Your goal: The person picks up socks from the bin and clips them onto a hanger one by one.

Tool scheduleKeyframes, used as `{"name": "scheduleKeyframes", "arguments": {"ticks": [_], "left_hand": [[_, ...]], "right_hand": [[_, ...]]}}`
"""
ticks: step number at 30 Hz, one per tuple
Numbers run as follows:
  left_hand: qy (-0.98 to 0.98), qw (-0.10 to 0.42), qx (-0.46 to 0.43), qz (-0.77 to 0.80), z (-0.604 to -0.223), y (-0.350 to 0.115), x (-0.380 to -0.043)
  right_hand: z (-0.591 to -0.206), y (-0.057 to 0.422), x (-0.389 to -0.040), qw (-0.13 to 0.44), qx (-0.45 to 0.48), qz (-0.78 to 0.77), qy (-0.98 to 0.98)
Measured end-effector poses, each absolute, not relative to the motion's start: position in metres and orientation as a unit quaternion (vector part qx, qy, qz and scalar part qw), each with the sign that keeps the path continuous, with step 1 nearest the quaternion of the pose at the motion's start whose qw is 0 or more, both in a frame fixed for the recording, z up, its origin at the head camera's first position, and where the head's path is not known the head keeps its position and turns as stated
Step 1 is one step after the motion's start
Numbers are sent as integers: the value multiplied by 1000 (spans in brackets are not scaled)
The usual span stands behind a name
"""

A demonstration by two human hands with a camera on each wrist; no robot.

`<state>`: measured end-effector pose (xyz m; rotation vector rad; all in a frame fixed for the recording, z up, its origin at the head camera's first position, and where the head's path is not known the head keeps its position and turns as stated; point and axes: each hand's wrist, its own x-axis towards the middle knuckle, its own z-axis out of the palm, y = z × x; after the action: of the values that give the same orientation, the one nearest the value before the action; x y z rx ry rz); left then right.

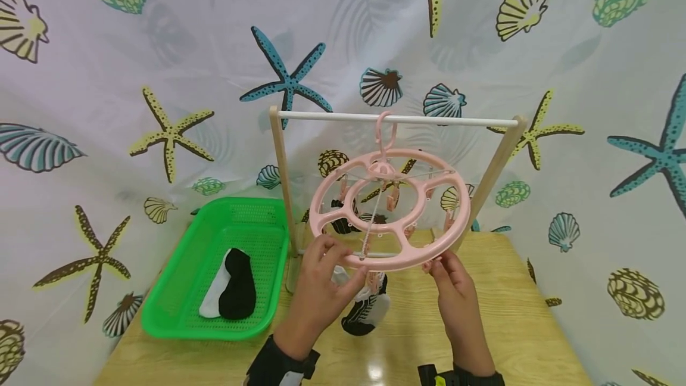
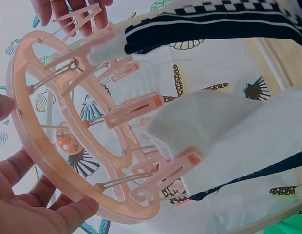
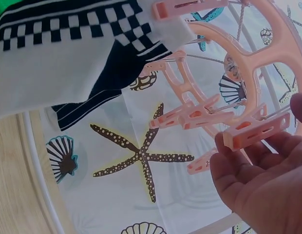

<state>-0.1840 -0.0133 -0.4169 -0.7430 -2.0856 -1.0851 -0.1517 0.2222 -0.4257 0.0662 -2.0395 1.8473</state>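
Observation:
A round pink clip hanger (image 1: 402, 260) hangs by its hook from the white bar of a small rack. My left hand (image 1: 321, 290) grips the near left of its rim, fingers on both sides. At the near right, my right hand (image 1: 455, 290) holds a pink clip (image 3: 258, 127) below the rim between thumb and fingers; nothing shows in that clip. Black-and-white socks (image 1: 367, 313) hang from other clips, their checkered band (image 3: 73, 27) plain in the right wrist view. One clip (image 2: 165, 178) bites a white sock top (image 2: 224, 131) in the left wrist view.
A green basket (image 1: 214, 333) stands left of the rack, with a white and black sock bundle (image 1: 238, 285) inside. The rack's wooden posts (image 1: 495, 165) rise on both sides of the hanger. Behind the wooden table (image 1: 514, 314) hangs a sea-patterned cloth (image 1: 214, 58).

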Motion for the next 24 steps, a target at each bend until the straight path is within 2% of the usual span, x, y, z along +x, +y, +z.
{"name": "scheduleKeyframes", "arguments": {"ticks": [7,16,24], "left_hand": [[-797,317,-290,-424,-413,-18,-186],[-800,330,-298,-404,-412,-26,-192],[-811,329,-301,-378,-410,-33,-195]], "right_hand": [[-426,219,-154,188,17,651,-735],[-429,221,-154,162,-16,628,-761],[-434,221,-153,139,35,629,-764]]}}
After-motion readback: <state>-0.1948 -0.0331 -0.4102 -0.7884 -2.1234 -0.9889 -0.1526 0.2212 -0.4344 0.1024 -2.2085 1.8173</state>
